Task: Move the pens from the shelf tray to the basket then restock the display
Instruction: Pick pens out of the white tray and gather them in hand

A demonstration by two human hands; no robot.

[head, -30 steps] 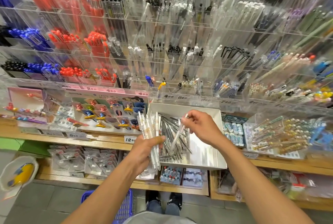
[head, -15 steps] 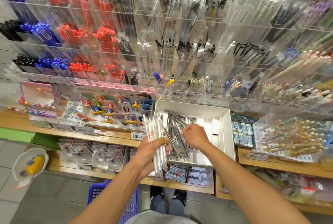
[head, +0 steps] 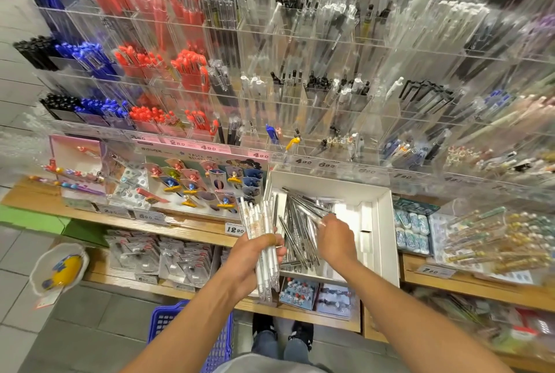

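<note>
We noted the left hand point(head: 255, 255) wrapped around a bundle of white pens point(head: 262, 240), held roughly upright at the left edge of the white shelf tray point(head: 384, 231). The right hand point(head: 338, 242) was down inside the tray, fingers curled, pinching the end of a pen from the loose pens point(head: 295, 222) piled in the tray's left half; which single pen it held we could not tell. The tray sat on the wooden shelf point(head: 192, 222) below the clear acrylic display point(head: 300, 78) of pens. The blue basket point(head: 168, 321) stood on the floor under the left forearm, with no pens visible in it.

Compared with one second earlier, the right hand had dropped from above the tray, where it held one pen raised, down onto the pile. The left hand's bundle appeared unchanged.
</note>
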